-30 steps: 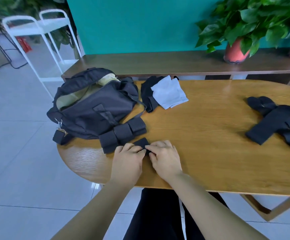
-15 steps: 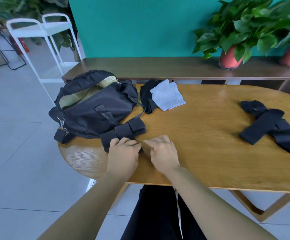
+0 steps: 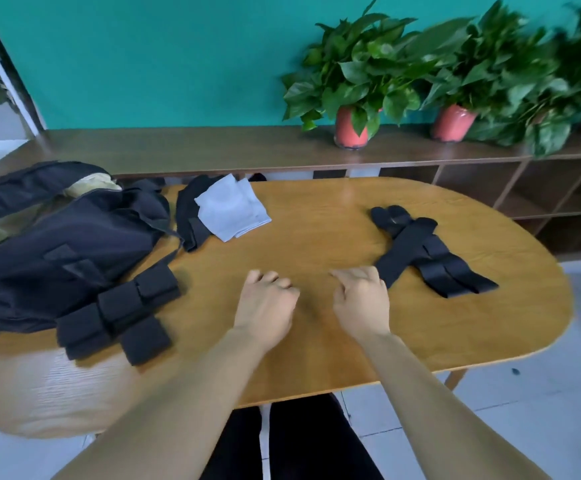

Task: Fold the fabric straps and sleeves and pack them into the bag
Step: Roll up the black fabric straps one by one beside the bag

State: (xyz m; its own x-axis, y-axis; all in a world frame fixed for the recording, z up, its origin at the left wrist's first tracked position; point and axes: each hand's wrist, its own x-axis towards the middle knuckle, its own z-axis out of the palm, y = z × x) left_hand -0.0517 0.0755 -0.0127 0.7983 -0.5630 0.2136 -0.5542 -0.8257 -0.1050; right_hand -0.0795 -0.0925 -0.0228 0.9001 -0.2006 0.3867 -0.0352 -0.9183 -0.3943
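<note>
the loose straps (image 3: 410, 244) are spotted on the right half of the bench (image 3: 316, 358), flat black webbing laid in a cross. one long band is angled from near-left to far-right over the others, which run far-left to near-right. the folded straps (image 3: 119, 306) are lined up at the left as thick matte blocks, the row slanting near-left to far-right against the front of the bag (image 3: 57, 237). the bag, soft dark fabric with a pale lining at its open mouth, is slumped on the bench's left end. beside it a pale grey folded sleeve (image 3: 230, 209) is laid over a black sleeve (image 3: 188, 220). between the strap groups, the left hand (image 3: 264, 306) is held with its grip loosely curled and nothing in it. the right hand (image 3: 361, 303) is likewise loose and empty, just beside the cross's near-left tip. potted plants (image 3: 351, 84) are ranged along a dark shelf (image 3: 212, 147).
</note>
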